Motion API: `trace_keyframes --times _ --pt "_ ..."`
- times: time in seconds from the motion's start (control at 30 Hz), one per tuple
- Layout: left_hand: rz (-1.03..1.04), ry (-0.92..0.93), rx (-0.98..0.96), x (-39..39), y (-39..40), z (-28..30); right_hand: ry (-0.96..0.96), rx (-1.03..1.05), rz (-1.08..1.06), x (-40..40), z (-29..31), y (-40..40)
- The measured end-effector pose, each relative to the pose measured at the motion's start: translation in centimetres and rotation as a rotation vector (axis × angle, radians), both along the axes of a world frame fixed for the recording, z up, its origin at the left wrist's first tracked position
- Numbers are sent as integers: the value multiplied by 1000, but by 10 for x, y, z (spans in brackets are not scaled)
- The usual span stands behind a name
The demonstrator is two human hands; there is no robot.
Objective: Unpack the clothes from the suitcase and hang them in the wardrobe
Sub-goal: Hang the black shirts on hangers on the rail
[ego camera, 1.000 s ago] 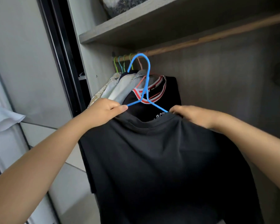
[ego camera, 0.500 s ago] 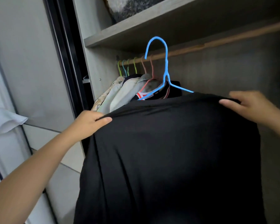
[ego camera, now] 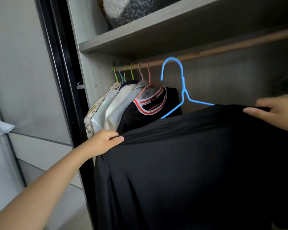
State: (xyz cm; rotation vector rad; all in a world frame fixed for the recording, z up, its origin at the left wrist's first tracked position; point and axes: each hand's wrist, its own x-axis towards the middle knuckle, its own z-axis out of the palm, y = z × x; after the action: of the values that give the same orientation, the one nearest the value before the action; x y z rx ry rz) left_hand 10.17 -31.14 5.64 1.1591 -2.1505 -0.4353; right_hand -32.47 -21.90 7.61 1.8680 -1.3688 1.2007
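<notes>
So the black shirt [ego camera: 189, 163] fills most of the lower right of the frame, draped on a blue hanger [ego camera: 181, 90] whose hook sits right up at the wooden rail [ego camera: 223, 48], a bit blurry so I can't tell if it's actually over it. Left hand [ego camera: 103, 143], lower middle, has its fingers pinching the shirt's shoulder edge. Right hand [ego camera: 276, 112], at the right edge, grips the other shoulder with fingers curled over the fabric. Left of the hook, a bunch of clothes hang on pink [ego camera: 148, 75] and green hangers [ego camera: 131, 72], the nearest one a dark top with a red-and-white collar [ego camera: 150, 103]. A fuzzy grey thing [ego camera: 128, 9] sits on the shelf [ego camera: 156, 34] up top.
</notes>
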Motion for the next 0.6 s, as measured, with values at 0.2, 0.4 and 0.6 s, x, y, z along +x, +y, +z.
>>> trace_keyframes --times 0.2,0.4,0.6 --pt "88 19 -665 4 -3 15 126 64 -215 4 0 0" --pt "192 -648 -465 -3 5 -6 -101 -38 -59 13 -2 8" --pt "270 -208 -677 -40 12 -14 -168 -24 47 31 -3 15"
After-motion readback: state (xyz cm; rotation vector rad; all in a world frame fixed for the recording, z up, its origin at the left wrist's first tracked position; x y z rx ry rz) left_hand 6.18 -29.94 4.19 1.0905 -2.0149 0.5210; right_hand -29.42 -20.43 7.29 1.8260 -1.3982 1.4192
